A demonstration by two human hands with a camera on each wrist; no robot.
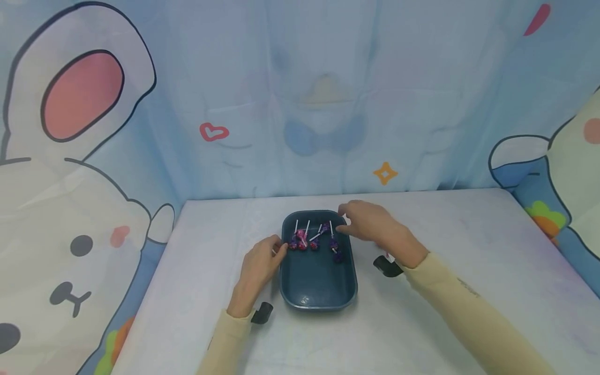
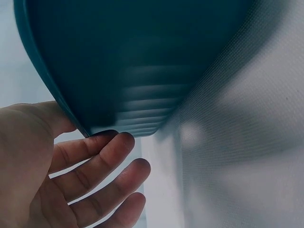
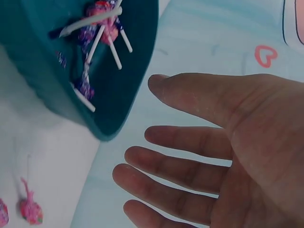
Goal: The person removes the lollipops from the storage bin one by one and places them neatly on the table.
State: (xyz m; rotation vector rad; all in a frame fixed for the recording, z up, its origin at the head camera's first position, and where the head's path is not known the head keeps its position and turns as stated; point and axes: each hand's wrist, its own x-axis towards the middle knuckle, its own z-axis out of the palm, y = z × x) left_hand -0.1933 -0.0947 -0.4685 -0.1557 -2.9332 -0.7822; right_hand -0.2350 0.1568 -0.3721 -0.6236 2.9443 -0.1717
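A dark teal rectangular plastic bin (image 1: 319, 284) rests on the white table, with several lollipops (image 1: 302, 242) in purple and pink wrappers toward its far end. My left hand (image 1: 261, 260) pinches the bin's left rim. In the left wrist view its thumb goes over the rim, and the index finger lies against the outer wall (image 2: 118, 57); the other fingers spread loosely. By the far right corner hovers my right hand (image 1: 372, 223), fingers extended. The right wrist view shows a gap between these fingers and the bin, and nothing held.
Pink-wrapped lollipops (image 3: 31, 209) lie on the table outside the bin, mostly hidden under the right wrist in the head view. A printed curtain (image 1: 319, 130) with cartoon figures hangs along the table's far edge. Black straps (image 1: 388, 266) sit at both wrists.
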